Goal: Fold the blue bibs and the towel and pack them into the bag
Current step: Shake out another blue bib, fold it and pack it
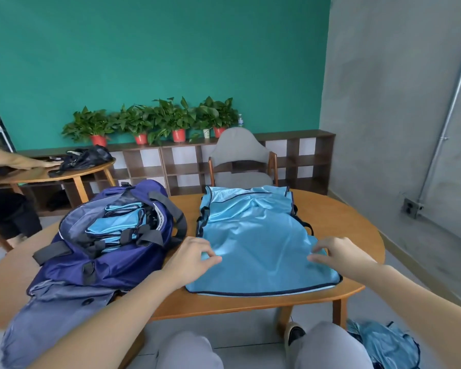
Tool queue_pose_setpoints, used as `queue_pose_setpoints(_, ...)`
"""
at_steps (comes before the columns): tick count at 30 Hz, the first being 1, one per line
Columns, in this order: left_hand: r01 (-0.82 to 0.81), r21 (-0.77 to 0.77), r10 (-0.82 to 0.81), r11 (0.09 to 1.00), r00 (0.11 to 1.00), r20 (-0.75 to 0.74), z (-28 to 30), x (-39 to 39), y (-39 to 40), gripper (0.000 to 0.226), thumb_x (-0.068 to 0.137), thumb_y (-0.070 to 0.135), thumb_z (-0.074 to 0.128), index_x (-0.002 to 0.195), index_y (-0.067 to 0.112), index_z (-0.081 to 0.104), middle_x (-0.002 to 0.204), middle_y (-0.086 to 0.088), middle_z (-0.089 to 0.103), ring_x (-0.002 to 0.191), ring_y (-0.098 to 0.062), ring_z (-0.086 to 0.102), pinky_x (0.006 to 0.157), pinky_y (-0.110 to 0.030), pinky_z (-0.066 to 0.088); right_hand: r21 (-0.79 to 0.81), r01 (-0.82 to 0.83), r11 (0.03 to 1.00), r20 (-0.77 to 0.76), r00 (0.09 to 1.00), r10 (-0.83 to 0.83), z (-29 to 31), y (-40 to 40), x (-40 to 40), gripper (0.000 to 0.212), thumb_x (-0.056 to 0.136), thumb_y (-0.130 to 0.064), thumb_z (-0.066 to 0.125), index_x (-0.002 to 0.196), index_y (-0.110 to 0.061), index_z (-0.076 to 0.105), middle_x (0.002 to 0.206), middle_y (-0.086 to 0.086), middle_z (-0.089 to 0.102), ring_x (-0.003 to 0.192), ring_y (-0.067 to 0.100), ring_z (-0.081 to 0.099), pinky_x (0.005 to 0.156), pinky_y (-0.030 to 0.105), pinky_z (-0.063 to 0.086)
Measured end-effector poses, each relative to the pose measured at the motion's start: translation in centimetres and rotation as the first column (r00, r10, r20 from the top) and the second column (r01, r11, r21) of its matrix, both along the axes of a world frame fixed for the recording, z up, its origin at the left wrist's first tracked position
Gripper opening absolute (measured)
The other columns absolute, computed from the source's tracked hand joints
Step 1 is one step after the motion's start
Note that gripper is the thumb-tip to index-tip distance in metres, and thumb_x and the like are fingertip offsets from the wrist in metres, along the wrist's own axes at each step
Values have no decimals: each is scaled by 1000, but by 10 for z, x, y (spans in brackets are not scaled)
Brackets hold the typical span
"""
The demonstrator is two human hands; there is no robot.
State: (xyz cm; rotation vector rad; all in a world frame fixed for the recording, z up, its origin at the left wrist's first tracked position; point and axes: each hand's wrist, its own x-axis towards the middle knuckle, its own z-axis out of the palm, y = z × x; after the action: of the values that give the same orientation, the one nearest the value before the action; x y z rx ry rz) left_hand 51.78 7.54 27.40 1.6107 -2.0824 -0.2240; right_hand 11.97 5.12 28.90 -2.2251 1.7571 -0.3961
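- Nearest: person's knees in grey trousers at table edge; heap of blue bibs (383, 342) on the floor by the right knee, loose, unfolded.
- Grey-blue cloth (53, 312) drapes off the table's near-left edge, partly under the bag; can't tell if it's the towel.
- Left hand (192, 258) on the left side of the spread bib (258, 243), fingers curled, pinching a bit of fabric.
- Right hand (336, 255) on the bib's right side, fingers bent, fingertips pressing into the cloth; can't tell if it actually grips.
- Spread bib: light blue, shiny, dark piping, lying flat on the wooden table (357, 225), right of centre. Near hem sits just inside the near edge; far end reaches the far edge, bunched there.
- Navy bag (112, 235) just beside the bib on the left, top open, folded blue bibs stacked inside, grey straps lying across them.
- Bare table strip on the right and between bag and bib.
- Far: grey chair (241, 158) behind the table, shelf with potted plants (155, 121) along the green wall.
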Motion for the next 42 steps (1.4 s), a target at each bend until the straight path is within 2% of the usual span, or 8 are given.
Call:
queue_pose_setpoints(4, 30, -25, -30, 999, 999, -25, 10, -14, -60, 18, 93, 44, 69, 103, 30, 74, 108, 17, 66, 114, -11, 56, 105, -33, 42, -14, -31, 999, 33, 999, 32, 7, -51, 21, 24, 91, -59, 63, 96, -36, 69, 98, -19, 63, 78, 3, 59, 67, 22, 46)
queue_pose_setpoints(8, 15, -33, -16, 999, 999, -30, 15, -25, -125, 29, 95, 36, 69, 122, 25, 69, 127, 9, 66, 126, -13, 54, 110, -32, 40, -36, -72, 997, 88, 993, 75, 10, -112, 45, 24, 96, -55, 58, 91, -35, 69, 97, -16, 66, 81, 4, 61, 74, 32, 53)
queue_pose_setpoints(16, 0, 19, 2, 1000, 998, -65, 20, -26, -263, 28, 98, 26, 65, 125, 20, 68, 130, 3, 67, 124, -15, 58, 109, -32, 44, -154, -39, 987, 102, 993, 55, 6, -255, 77, 25, 103, -30, 53, 96, -15, 72, 91, -1, 69, 79, 16, 60, 73, 35, 50)
queue_pose_setpoints(23, -47, 151, 53, 987, 998, -35, 1, -18, -349, 25, 102, 9, 54, 121, 18, 67, 119, -6, 66, 113, -23, 61, 100, -33, 48, -66, 1, 998, 11, 1000, 0, -12, -354, 92, 33, 102, -12, 49, 131, -18, 63, 132, 7, 63, 111, 28, 60, 97, 36, 49)
queue_pose_setpoints(31, -93, 351, 120, 932, 991, -56, -20, -13, -385, 43, 91, 30, 77, 131, 25, 61, 121, -1, 61, 118, -23, 58, 109, -39, 43, 21, -39, 999, -131, 991, 41, -30, -395, 124, 45, 101, -34, 57, 145, -30, 48, 145, 3, 54, 133, 31, 45, 110, 49, 29)
queue_pose_setpoints(35, -126, 330, 145, 936, 989, -34, -18, -11, -388, 33, 90, 30, 77, 121, 28, 66, 108, 4, 60, 115, -23, 58, 111, -47, 38, -112, -29, 993, -136, 991, 13, -26, -395, 125, 31, 101, -38, 57, 131, -30, 62, 129, 2, 64, 124, 29, 47, 102, 45, 27)
queue_pose_setpoints(39, -113, 201, 132, 973, 988, -84, -6, -9, -373, 8, 91, 24, 75, 84, 25, 70, 85, 3, 69, 91, -21, 63, 94, -47, 50, -204, -29, 979, -16, 1000, 26, -6, -375, 117, 18, 100, -41, 59, 98, -28, 71, 96, -4, 69, 99, 26, 58, 93, 42, 34)
queue_pose_setpoints(42, -100, 130, 130, 986, 961, -243, 10, -6, -350, 3, 92, 18, 74, 90, 16, 75, 85, 0, 73, 86, -22, 68, 86, -43, 55, -224, -31, 974, 76, 996, 50, 14, -348, 109, 24, 98, -42, 62, 82, -25, 68, 71, -11, 60, 72, 17, 56, 69, 35, 40)
